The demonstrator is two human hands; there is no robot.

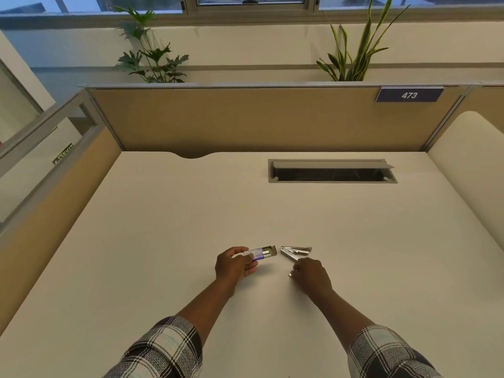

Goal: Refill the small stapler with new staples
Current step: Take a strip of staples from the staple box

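Your left hand [234, 266] holds the small white and purple cardboard box of staples [260, 253], with thumb and fingers curled around its near end. The far end of the box is slid open, and you can see metal staple strips inside it. The box is just above the cream desk top [191, 214], a little left of the middle.

The small silver metal stapler [294, 252] lies on the desk just to the right of the box, not touching it. It is swung open, so its two arms make a V shape. Your right hand [311, 274] is curled over the near arm of the stapler and holds it between the fingertips.

Behind, a grey cable slot [332, 171] is set in the desk, and a purple sign with 473 [409, 94] hangs on the tan partition [245, 118].
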